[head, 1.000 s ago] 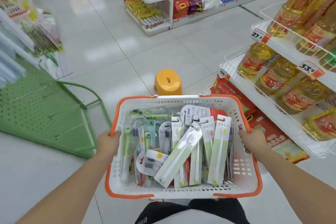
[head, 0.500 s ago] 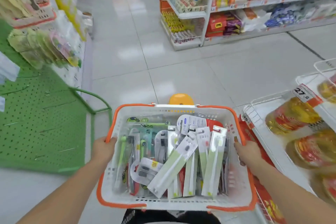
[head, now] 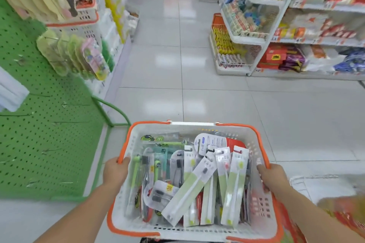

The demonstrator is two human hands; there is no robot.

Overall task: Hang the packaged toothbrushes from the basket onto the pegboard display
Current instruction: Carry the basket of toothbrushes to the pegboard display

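A white basket with an orange rim (head: 254, 132) is held in front of me, full of several packaged toothbrushes (head: 189, 185), mostly white-and-green cards. My left hand (head: 115, 171) grips the basket's left rim and my right hand (head: 273, 178) grips its right rim. The green pegboard display (head: 43, 136) stands to my left, with thin metal hooks sticking out. Several packages (head: 79, 57) hang from hooks on its upper part.
White store shelves (head: 280, 31) with packaged goods stand across the aisle at the upper right. A green tube frame (head: 116, 112) juts from the pegboard's base next to the basket. White-and-orange baskets (head: 85, 12) are stacked at the upper left. Grey floor tiles stretch ahead.
My view has swung left and up: the oil-bottle rack and the yellow stool have left the frame, and the pegboard now fills the left side. Both hands keep their grip on the basket.
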